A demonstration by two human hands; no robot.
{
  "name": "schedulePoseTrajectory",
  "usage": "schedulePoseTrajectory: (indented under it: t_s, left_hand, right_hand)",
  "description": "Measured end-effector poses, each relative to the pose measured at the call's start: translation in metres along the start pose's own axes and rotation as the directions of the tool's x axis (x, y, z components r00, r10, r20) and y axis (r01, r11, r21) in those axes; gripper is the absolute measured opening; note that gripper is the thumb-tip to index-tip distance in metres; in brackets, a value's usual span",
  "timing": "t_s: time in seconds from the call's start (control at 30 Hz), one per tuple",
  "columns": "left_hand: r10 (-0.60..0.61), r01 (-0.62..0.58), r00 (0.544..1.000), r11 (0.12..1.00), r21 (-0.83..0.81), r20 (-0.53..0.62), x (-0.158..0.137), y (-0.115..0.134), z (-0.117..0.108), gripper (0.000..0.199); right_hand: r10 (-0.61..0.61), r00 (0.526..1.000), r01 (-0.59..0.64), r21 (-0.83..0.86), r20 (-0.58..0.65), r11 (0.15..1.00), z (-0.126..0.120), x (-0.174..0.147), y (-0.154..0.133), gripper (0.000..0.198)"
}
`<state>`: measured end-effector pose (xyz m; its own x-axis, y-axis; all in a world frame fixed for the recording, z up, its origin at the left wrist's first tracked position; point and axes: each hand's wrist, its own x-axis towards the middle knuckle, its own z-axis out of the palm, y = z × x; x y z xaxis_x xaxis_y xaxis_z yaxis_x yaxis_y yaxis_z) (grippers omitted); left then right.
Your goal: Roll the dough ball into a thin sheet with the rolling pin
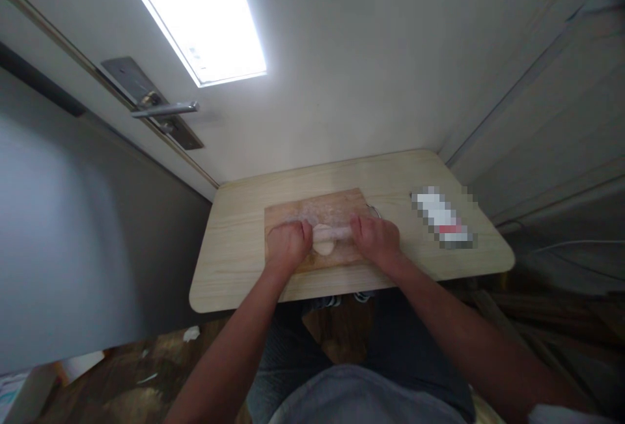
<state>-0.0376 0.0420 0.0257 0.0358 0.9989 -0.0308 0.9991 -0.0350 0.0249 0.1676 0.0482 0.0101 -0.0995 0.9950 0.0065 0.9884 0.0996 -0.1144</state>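
A floured wooden cutting board (312,208) lies on the table, and a small flat piece of dough (323,247) rests on it. Across the dough runs a pale rolling pin (338,232), dusted white. My left hand (289,241) is closed around its left end. Around its right end my right hand (375,238) is wrapped in the same way. Both fists sit low over the board, one on each side of the dough. The pin's ends are hidden inside my fingers.
The light wood table (234,241) has rounded corners and stands against a pale door with a metal handle (166,110). A blurred-out white and red item (442,217) lies at the table's right. A grey panel (73,235) rises at the left.
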Motion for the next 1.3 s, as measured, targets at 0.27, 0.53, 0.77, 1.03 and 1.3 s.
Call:
schedulePoseTrajectory:
  t_s: [0.27, 0.53, 0.77, 1.03, 1.3]
  left_hand:
    - [-0.02, 0.019, 0.993, 1.0, -0.006, -0.119, 0.0, -0.003, -0.007, 0.065]
    - [-0.072, 0.073, 0.996, 0.997, 0.004, -0.055, 0.017, -0.004, 0.001, 0.069]
    - [-0.06, 0.06, 0.998, 0.998, 0.005, -0.034, 0.022, -0.007, 0.007, 0.072]
    - [-0.034, 0.034, 0.999, 0.999, 0.022, -0.008, 0.022, -0.006, 0.009, 0.071]
    - [-0.04, 0.04, 0.999, 0.999, 0.015, 0.037, 0.023, -0.006, -0.002, 0.069]
  right_hand:
    - [0.038, 0.992, -0.034, 0.033, -0.123, 0.999, -0.01, 0.003, -0.001, 0.056]
    - [0.004, 1.0, -0.004, -0.028, -0.006, 1.0, -0.011, 0.025, -0.003, 0.057]
    - [0.017, 0.998, -0.019, -0.04, -0.053, 0.999, -0.002, 0.024, -0.005, 0.059]
    - [0.049, 0.995, -0.05, -0.015, -0.083, 0.999, 0.007, 0.025, -0.004, 0.058]
    - [0.033, 0.999, -0.033, -0.024, 0.001, 0.999, -0.011, 0.026, -0.005, 0.061]
